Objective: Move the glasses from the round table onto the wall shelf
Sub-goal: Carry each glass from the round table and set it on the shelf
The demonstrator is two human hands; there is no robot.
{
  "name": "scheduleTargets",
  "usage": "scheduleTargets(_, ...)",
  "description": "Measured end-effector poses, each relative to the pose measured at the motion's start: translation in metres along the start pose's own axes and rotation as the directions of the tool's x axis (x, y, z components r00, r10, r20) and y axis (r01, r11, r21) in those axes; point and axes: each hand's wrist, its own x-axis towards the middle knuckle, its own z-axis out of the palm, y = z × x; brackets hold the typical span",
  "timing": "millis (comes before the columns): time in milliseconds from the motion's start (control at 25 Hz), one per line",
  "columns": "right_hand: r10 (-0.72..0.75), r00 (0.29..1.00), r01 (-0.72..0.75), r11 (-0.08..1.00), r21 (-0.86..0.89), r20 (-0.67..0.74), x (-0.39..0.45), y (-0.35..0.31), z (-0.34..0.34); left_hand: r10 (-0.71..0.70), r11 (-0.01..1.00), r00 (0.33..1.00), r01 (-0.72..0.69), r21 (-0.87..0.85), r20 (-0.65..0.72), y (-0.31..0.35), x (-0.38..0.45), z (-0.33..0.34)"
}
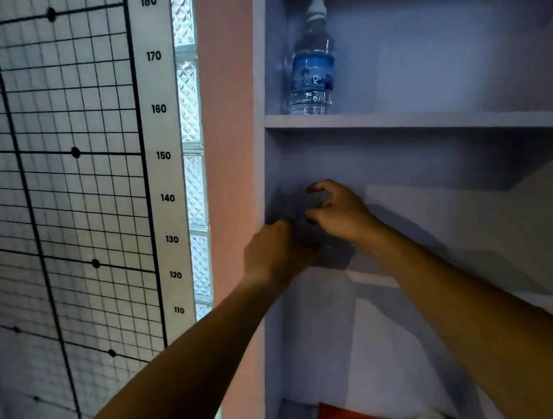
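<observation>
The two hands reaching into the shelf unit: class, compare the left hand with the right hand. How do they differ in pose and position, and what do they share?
The left hand is curled into a loose fist, knuckles towards the camera; the right hand has its fingers and thumb spread in an open claw. The left hand sits lower, by the compartment's left wall; the right hand sits higher and further in. Both are bare and reach into the same shadowed compartment, below the shelf holding the water bottle. Glasses cannot be made out.
</observation>
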Motion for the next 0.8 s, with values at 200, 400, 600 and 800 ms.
scheduleTargets(200,-0.061,0.998,0.06,0.992,0.113,0.008,-0.004,0.004,0.005,-0.003,0.998,0.994,-0.004,0.07,0.11,0.009,0.0,-0.011)
scheduleTargets(400,-0.139,0.989,0.146,0.98,0.134,-0.059,-0.027,-0.012,0.007,-0.038,0.994,0.998,0.043,-0.096,0.046,-0.015,-0.038,-0.049)
scheduleTargets(600,-0.29,0.95,0.274,0.952,0.135,0.113,-0.075,-0.087,0.068,-0.208,0.978,0.977,0.206,0.031,0.049,-0.1,-0.102,-0.137)
scheduleTargets(800,-0.428,0.759,0.371,0.903,0.214,0.49,-0.175,-0.212,0.195,-0.447,0.871,0.891,0.453,0.189,-0.079,-0.203,-0.248,-0.288)
